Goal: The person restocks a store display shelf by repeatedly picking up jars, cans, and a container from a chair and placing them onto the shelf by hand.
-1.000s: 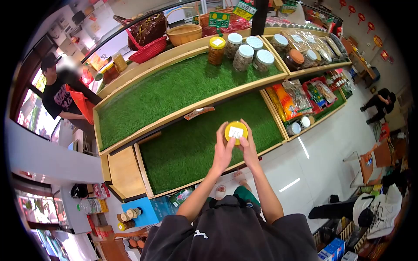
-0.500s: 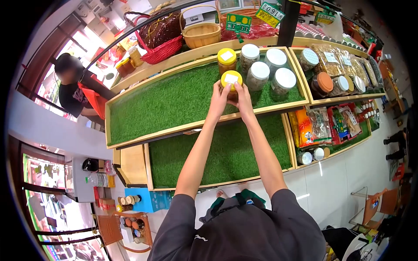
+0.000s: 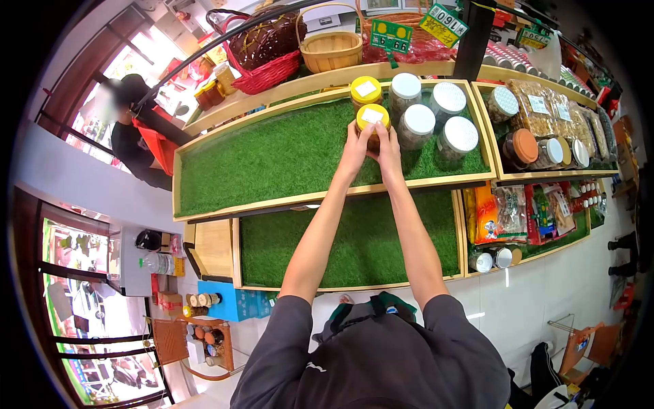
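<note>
Between my left hand (image 3: pixel 354 146) and my right hand (image 3: pixel 386 146) is a yellow-lidded jar (image 3: pixel 372 117) with a white label on top. Fingers of both hands wrap its sides, and it stands upright on the green turf of the upper shelf (image 3: pixel 259 153). Directly behind it is a second yellow-lidded jar (image 3: pixel 365 90). To its right are several clear jars with white lids, the closest being one white-lidded jar (image 3: pixel 417 120). My hands hide the lower part of the held jar.
A wooden rim (image 3: pixel 327 195) edges the shelf front. Behind stand a red basket (image 3: pixel 269 73) and a wooden basket (image 3: pixel 332 51). The right compartment holds bagged dry goods (image 3: pixel 535 105) and an orange-lidded jar (image 3: pixel 523 147). A person (image 3: pixel 133 136) stands at the far left.
The view has shifted slightly, so the shelf appears a little further right. Both hands stay on the yellow-lidded jar, now close against the jar behind it.
</note>
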Available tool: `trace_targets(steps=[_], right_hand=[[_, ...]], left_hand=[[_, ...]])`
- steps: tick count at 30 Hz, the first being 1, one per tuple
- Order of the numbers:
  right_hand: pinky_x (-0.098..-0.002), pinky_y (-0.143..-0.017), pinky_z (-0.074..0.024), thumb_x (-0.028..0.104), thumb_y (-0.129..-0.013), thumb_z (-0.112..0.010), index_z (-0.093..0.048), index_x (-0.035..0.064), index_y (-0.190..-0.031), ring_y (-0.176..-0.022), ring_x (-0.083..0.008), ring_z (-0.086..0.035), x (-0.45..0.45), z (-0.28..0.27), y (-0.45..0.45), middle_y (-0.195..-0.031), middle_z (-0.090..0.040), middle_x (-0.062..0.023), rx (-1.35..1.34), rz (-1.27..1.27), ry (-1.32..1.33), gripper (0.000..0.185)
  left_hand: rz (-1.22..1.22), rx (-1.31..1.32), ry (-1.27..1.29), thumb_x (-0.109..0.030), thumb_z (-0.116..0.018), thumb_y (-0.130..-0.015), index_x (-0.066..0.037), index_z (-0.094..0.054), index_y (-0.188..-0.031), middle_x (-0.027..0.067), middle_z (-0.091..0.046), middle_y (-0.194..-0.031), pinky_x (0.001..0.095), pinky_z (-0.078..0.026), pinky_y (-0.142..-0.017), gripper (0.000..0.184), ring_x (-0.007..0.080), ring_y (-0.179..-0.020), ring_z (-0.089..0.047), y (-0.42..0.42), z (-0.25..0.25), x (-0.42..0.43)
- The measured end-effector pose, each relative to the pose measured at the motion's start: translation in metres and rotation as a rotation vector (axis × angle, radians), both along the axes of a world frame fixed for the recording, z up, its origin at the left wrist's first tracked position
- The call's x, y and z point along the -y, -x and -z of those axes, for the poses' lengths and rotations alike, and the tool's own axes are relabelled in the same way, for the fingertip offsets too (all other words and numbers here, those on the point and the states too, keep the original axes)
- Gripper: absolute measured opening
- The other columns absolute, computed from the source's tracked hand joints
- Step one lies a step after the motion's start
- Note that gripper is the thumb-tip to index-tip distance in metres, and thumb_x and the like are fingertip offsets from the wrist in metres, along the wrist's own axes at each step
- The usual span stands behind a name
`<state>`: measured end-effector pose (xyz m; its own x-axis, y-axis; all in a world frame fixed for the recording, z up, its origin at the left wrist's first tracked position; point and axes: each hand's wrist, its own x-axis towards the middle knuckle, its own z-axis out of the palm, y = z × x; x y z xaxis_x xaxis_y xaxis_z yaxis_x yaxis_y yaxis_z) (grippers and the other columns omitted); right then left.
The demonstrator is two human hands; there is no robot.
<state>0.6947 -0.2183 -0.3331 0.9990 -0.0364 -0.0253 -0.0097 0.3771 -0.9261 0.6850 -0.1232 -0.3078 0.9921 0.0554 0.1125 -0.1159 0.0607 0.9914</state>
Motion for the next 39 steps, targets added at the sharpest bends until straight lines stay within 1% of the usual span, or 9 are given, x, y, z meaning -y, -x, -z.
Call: trace_targets(steps=[10,15,16,20,22,23,25,31,39], right_hand=[[-0.0345,-0.098,-0.0401,0.057,-0.082,-0.059,-0.031,-0.0065,-0.14,-0.121,-0.0276,-0.049,-0.005,0.009,-0.002,-0.134,-0.045,-0.0231,-0.015,0.086,-0.019,0.09],[-0.0339,-0.098,-0.0407,0.052,-0.08,-0.065,-0.02,-0.0114,-0.141,-0.12,-0.0272,-0.047,-0.003,0.011,-0.001,-0.134,-0.042,-0.0223,-0.133,0.016,-0.18,0.099],[-0.0329,-0.096,-0.0416,0.05,-0.079,-0.068,-0.021,-0.01,-0.142,-0.119,-0.0255,-0.048,-0.003,0.007,0.003,-0.131,-0.044,-0.0206,-0.138,0.015,-0.24,0.099],[-0.034,-0.095,-0.0434,0.047,-0.079,-0.07,-0.017,-0.0096,-0.143,-0.119,-0.0252,-0.048,-0.003,0.0,0.019,-0.132,-0.042,-0.0203,-0.106,0.005,-0.254,0.1],[-0.0246,-0.065,-0.0457,0.048,-0.087,-0.061,-0.042,0.0079,-0.123,-0.085,-0.0115,-0.058,-0.006,0.001,0.023,-0.108,-0.055,-0.0044,-0.125,0.071,-0.216,0.057],[-0.0246,-0.065,-0.0457,0.048,-0.087,-0.061,-0.042,0.0079,-0.123,-0.085,-0.0115,-0.058,-0.005,0.001,0.025,-0.108,-0.055,-0.0044,-0.124,0.063,-0.214,0.057],[-0.0405,-0.092,-0.0462,0.044,-0.081,-0.069,-0.007,-0.0058,-0.145,-0.118,-0.0271,-0.049,0.0,0.002,0.03,-0.135,-0.039,-0.0188,-0.117,-0.025,-0.302,0.103],[-0.0387,-0.087,-0.047,0.045,-0.082,-0.069,-0.01,-0.0021,-0.146,-0.116,-0.028,-0.05,0.003,0.003,0.043,-0.136,-0.039,-0.0174,-0.143,-0.043,-0.272,0.099],[-0.0379,-0.088,-0.0495,0.046,-0.08,-0.07,-0.013,-0.0029,-0.146,-0.125,-0.0304,-0.043,-0.005,0.008,0.045,-0.144,-0.029,-0.0224,-0.105,0.022,-0.143,0.1]], left_hand=[[-0.018,0.001,0.038,-0.048,-0.051,-0.09,-0.001,-0.034,-0.134,0.0145,-0.047,-0.125,0.0349,-0.034,-0.1,0.066,0.022,-0.115,-0.045,-0.002,0.003,0.01],[-0.022,-0.022,0.102,-0.044,-0.057,-0.09,0.004,-0.031,-0.134,0.0159,-0.045,-0.128,0.0328,-0.036,-0.1,0.07,0.022,-0.117,-0.046,0.002,0.005,0.008],[-0.026,-0.018,0.068,-0.047,-0.051,-0.091,0.001,-0.034,-0.134,0.0169,-0.046,-0.127,0.0344,-0.03,-0.103,0.068,0.0229,-0.12,-0.042,0.004,0.007,0.01],[-0.046,0.0,0.036,-0.047,-0.051,-0.091,0.002,-0.033,-0.135,0.0168,-0.045,-0.128,0.0337,-0.03,-0.104,0.068,0.023,-0.121,-0.041,0.006,0.012,0.012],[-0.066,-0.009,0.048,-0.047,-0.052,-0.091,0.002,-0.032,-0.135,0.0166,-0.043,-0.129,0.0342,-0.029,-0.104,0.069,0.0231,-0.122,-0.04,0.005,0.015,0.013],[-0.074,-0.007,0.05,-0.047,-0.052,-0.091,0.002,-0.032,-0.135,0.0166,-0.043,-0.129,0.0342,-0.029,-0.104,0.069,0.0231,-0.122,-0.04,0.003,0.017,0.014],[-0.103,0.035,0.087,-0.047,-0.058,-0.089,0.007,-0.029,-0.136,0.0222,-0.04,-0.133,0.0348,-0.034,-0.103,0.077,0.0266,-0.123,-0.042,0.001,0.02,0.014],[-0.163,0.063,0.069,-0.043,-0.052,-0.093,0.005,-0.03,-0.138,0.0221,-0.034,-0.139,0.0357,-0.027,-0.107,0.069,0.0278,-0.129,-0.035,0.017,0.023,0.013],[-0.162,0.049,-0.003,-0.045,-0.049,-0.094,0.003,-0.029,-0.14,0.024,-0.031,-0.144,0.038,-0.024,-0.11,0.069,0.0314,-0.134,-0.031,0.039,0.041,0.012]])
